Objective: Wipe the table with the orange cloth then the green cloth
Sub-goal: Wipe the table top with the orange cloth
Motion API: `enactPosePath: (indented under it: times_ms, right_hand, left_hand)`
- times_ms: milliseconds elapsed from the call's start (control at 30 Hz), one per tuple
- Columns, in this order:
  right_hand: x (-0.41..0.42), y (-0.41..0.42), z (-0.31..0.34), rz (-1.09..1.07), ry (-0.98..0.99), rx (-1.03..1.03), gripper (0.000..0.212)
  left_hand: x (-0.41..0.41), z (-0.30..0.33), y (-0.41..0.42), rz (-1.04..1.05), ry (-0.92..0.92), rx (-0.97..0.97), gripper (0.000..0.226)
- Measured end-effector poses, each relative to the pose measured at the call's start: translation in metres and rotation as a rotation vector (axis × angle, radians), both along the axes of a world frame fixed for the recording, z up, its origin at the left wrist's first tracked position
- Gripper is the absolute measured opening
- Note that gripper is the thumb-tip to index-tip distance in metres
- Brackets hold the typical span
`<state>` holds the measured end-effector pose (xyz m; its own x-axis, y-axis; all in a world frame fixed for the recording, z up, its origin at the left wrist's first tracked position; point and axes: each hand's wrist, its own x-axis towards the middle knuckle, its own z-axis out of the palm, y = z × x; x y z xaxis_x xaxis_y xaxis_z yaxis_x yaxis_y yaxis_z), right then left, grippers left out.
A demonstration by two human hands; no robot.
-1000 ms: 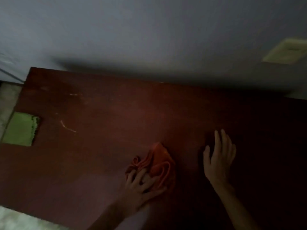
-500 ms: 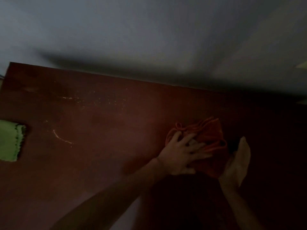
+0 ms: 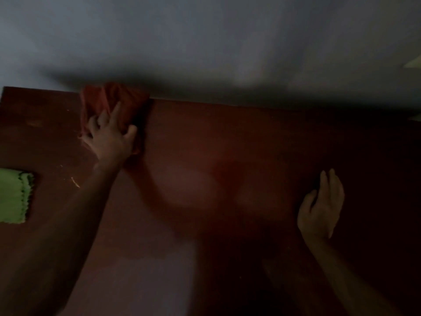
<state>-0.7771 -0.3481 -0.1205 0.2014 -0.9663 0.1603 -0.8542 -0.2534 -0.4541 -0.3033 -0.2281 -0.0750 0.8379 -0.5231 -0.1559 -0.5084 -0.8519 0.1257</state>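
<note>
The scene is dim. My left hand [image 3: 109,137] presses flat on the crumpled orange cloth [image 3: 127,101] at the far left of the dark red-brown table [image 3: 227,144], right against the back edge by the wall. My right hand [image 3: 322,206] rests on the table at the right, fingers together and pointing away, holding nothing. The green cloth [image 3: 12,196] lies flat at the left edge of the table, partly cut off by the frame.
A grey wall [image 3: 205,42] runs along the table's back edge. A pale scratch or crumb [image 3: 75,181] marks the tabletop near the green cloth. A pale plate on the wall [image 3: 413,62] shows at the far right.
My left hand has swept the orange cloth from the near middle, across to the right, then up to the far left back edge. My right hand moved aside to the right and laid flat.
</note>
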Motion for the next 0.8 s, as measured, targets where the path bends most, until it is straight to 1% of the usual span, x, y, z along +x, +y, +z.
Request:
enactPosePath:
  times_ms: [33, 67, 100, 133, 200, 267, 367, 433, 500, 600, 667, 733, 800]
  right_hand:
    - [0.001, 0.000, 0.001, 0.003, 0.006, -0.002, 0.048]
    - [0.002, -0.001, 0.001, 0.004, 0.015, -0.003, 0.048]
    - [0.002, -0.001, 0.001, 0.003, 0.024, -0.001, 0.048]
    - [0.003, -0.001, 0.001, 0.003, 0.031, 0.001, 0.047]
    - [0.004, 0.000, 0.003, 0.001, 0.041, 0.007, 0.048]
    - [0.006, -0.001, 0.004, -0.008, 0.041, 0.016, 0.048]
    - [0.006, 0.002, 0.007, 0.002, 0.048, 0.022, 0.048]
    - [0.006, 0.001, 0.008, -0.005, 0.059, 0.035, 0.047]
    - [0.007, 0.003, 0.011, -0.002, 0.073, 0.054, 0.047]
    - [0.009, 0.005, 0.015, -0.007, 0.081, 0.089, 0.048]
    - [0.019, 0.017, 0.021, -0.017, 0.063, 0.088, 0.050]
    - [0.041, 0.038, 0.026, 0.014, 0.042, 0.087, 0.051]
    - [0.076, 0.067, 0.030, 0.100, 0.041, 0.105, 0.052]
  left_hand:
    - [-0.003, 0.001, -0.003, 0.021, 0.001, 0.008, 0.070]
    - [-0.011, 0.003, -0.006, -0.002, -0.005, 0.018, 0.068]
    - [-0.024, 0.005, -0.009, -0.076, -0.013, 0.027, 0.067]
    - [-0.041, 0.009, -0.011, -0.201, -0.018, 0.037, 0.067]
    - [-0.089, 0.017, -0.010, -0.524, -0.024, 0.042, 0.067]
    - [-0.148, 0.017, -0.002, -0.770, -0.025, 0.024, 0.068]
    - [-0.240, 0.016, 0.023, -0.975, 0.074, 0.061, 0.080]
    - [-0.271, 0.017, 0.044, -1.045, 0.139, 0.115, 0.086]
    - [-0.268, 0.021, 0.064, -1.026, 0.157, 0.137, 0.083]
    - [-0.226, 0.022, 0.091, -0.943, 0.139, 0.175, 0.069]
    - [-0.195, 0.022, 0.115, -0.889, 0.135, 0.214, 0.068]
    - [-0.164, 0.023, 0.142, -0.920, 0.130, 0.230, 0.072]
    - [-0.127, 0.020, 0.167, -1.035, 0.097, 0.233, 0.073]
